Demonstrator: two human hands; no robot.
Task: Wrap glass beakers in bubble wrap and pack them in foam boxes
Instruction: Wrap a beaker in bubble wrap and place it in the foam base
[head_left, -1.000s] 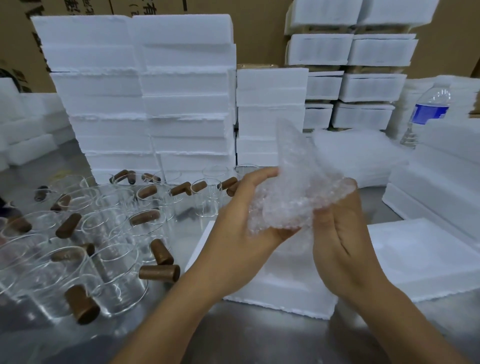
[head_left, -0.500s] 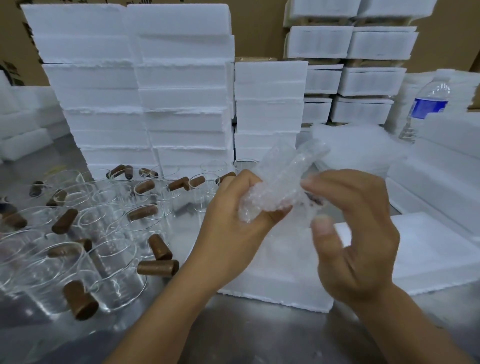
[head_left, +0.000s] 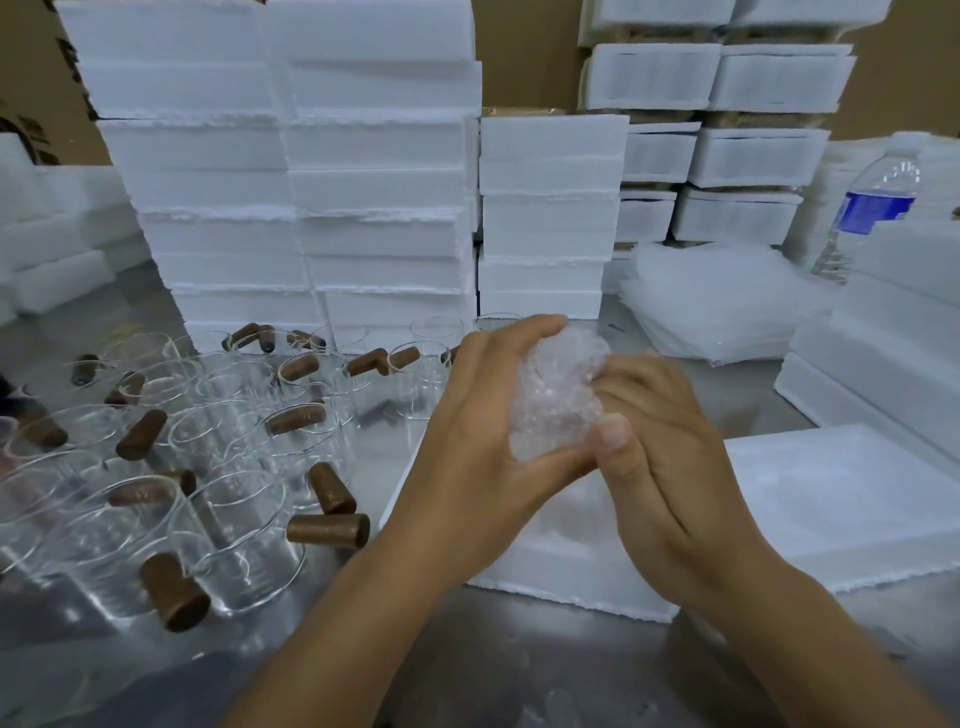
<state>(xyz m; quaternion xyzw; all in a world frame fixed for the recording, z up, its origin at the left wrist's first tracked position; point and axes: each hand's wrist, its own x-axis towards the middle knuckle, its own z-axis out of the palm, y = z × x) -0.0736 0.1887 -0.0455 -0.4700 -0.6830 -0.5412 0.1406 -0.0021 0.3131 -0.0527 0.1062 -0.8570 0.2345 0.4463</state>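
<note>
Places are given from the flat foam slab (head_left: 566, 566) that lies on the metal table (head_left: 467, 654) under the hands.

Well to the left of the slab, a crowd of clear glass beakers (head_left: 234, 545) is seen standing close together on the table. Brown cylinders (head_left: 174, 592) are seen sticking out from the sides of many of them. Behind the beakers and behind the slab's left end, white foam boxes (head_left: 291, 182) are stacked high in two columns, with a lower column (head_left: 550, 218) just beside them to the right.

Above the slab, the left hand (head_left: 483, 452) is held with its fingers curled over the top of the bubble-wrap bundle (head_left: 558, 395) and its thumb tucked beneath, so the bundle is gripped from the left. The bundle is kept in the air over the slab, apart from it. Whether a beaker lies inside cannot be made out through the crumpled wrap. The right hand (head_left: 670, 467) is pressed against the bundle's right side, with fingers folded onto it and the thumb laid on its front, so that the bundle is clasped between both hands.

To the right of the slab, a second flat foam piece (head_left: 841, 499) is seen on the table. Behind the slab to the right, a pile of bubble-wrap sheets (head_left: 717, 301) is laid. Farther right, a water bottle (head_left: 872, 208) with a blue label is stood upright.
</note>
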